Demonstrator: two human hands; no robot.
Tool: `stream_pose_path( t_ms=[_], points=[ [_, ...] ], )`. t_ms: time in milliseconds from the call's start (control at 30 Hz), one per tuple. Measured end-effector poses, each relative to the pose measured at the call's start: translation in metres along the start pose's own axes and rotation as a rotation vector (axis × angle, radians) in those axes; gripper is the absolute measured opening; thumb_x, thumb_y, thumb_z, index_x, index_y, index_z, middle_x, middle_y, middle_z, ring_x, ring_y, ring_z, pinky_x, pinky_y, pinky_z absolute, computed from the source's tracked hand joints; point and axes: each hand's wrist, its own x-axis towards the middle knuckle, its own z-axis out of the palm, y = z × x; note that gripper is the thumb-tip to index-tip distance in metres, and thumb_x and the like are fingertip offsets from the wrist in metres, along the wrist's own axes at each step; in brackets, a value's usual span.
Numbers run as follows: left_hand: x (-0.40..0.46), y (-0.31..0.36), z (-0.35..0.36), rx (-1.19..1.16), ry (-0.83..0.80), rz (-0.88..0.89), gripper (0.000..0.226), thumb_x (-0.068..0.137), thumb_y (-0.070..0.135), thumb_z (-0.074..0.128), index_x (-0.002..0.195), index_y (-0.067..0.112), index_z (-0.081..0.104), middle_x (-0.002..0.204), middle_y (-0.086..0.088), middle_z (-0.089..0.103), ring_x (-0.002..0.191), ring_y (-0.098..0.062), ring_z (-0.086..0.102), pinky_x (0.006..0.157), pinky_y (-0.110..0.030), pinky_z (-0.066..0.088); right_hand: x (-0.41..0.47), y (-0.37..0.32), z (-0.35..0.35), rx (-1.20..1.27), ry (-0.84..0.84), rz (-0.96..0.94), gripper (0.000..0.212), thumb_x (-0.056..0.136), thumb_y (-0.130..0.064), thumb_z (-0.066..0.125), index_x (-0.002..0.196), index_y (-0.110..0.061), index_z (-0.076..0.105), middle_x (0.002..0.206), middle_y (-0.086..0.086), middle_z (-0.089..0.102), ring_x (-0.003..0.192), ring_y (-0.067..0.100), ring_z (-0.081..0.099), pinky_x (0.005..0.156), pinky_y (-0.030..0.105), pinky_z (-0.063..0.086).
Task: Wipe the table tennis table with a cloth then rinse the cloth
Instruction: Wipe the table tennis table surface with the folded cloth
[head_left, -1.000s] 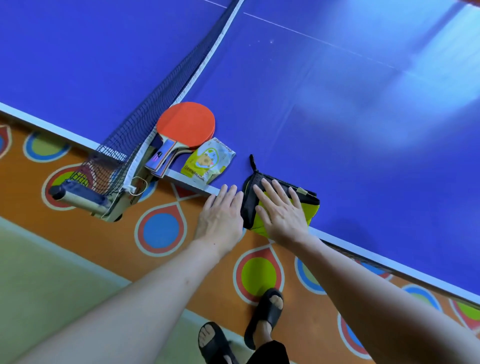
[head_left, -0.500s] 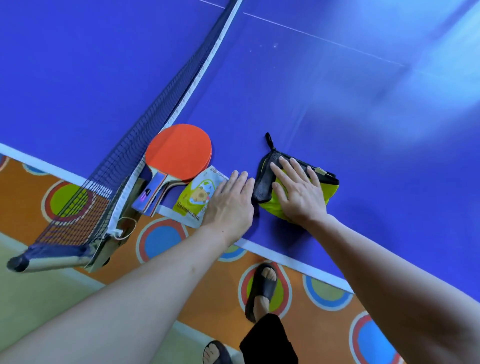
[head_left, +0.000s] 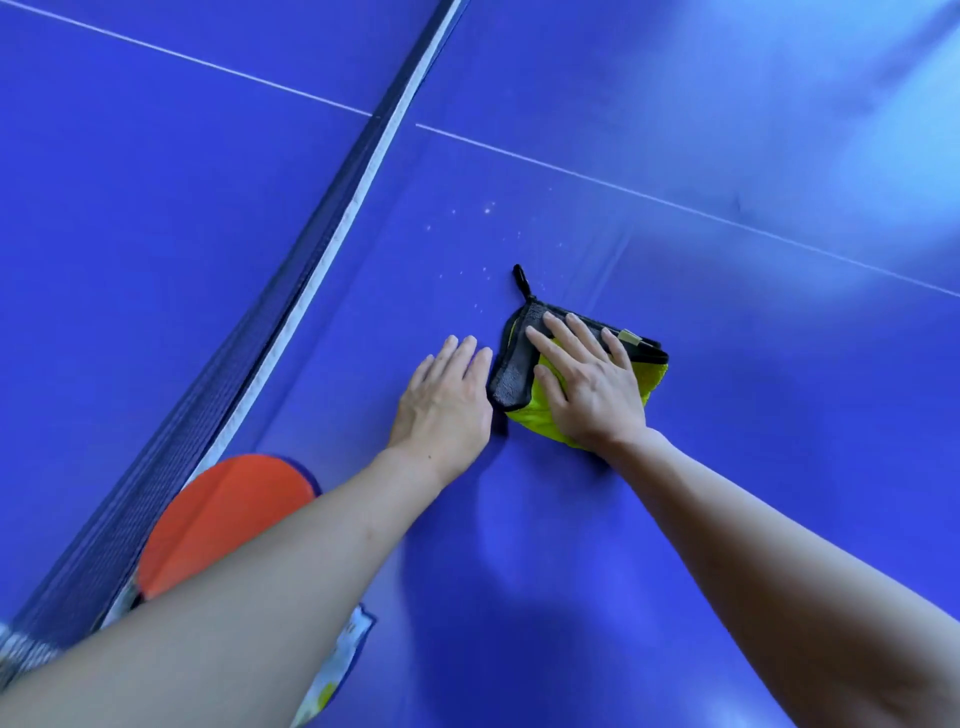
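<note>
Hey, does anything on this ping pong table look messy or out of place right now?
Small pale specks dot the blue table just ahead of the cloth, not yet wiped. A red paddle and a printed packet lie by the net.

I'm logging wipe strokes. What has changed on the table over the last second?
The right hand, flat on the folded cloth, has pushed it from the near table edge inward toward the white specks. The left hand slid along beside it, flat on the table. Nothing was taken hold of or let go. The red paddle stayed by the net.
</note>
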Motion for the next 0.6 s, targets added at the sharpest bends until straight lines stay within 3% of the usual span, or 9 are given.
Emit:
stream_pose_path(
  t_ms=[300,500,600],
  points=[
    [0.128,-0.009,-0.013,0.033,0.033,-0.004,0.052,0.099,0.018,0.047,0.150,0.011,0.042,0.158,-0.010,0.038,0.150,-0.028,0.028,0.119,-0.044,0.030,0.154,0.065,-0.009,0.016,-0.022,0.010,0.053,0.106,-0.051,0.033,0.158,-0.043,0.040,0.168,-0.015,0.034,0.158,0.012,0.024,0.128,0.048,0.019],
    [0.147,-0.028,-0.009,0.052,0.036,-0.019,0.050,0.100,0.015,0.045,0.150,0.011,0.042,0.158,-0.010,0.038,0.151,-0.026,0.027,0.120,-0.043,0.029,0.227,0.084,-0.012,0.014,-0.053,0.029,0.055,0.106,-0.053,0.028,0.159,-0.043,0.038,0.169,-0.015,0.031,0.158,0.012,0.023,0.128,0.048,0.018],
    [0.136,-0.032,-0.007,0.073,0.027,-0.021,0.050,0.100,0.016,0.045,0.149,0.013,0.042,0.158,-0.009,0.038,0.151,-0.025,0.026,0.120,-0.042,0.028,0.233,0.086,-0.013,-0.011,-0.100,0.021,0.058,0.107,-0.055,0.021,0.163,-0.043,0.029,0.172,-0.014,0.023,0.161,0.014,0.015,0.129,0.049,0.013]
  ],
)
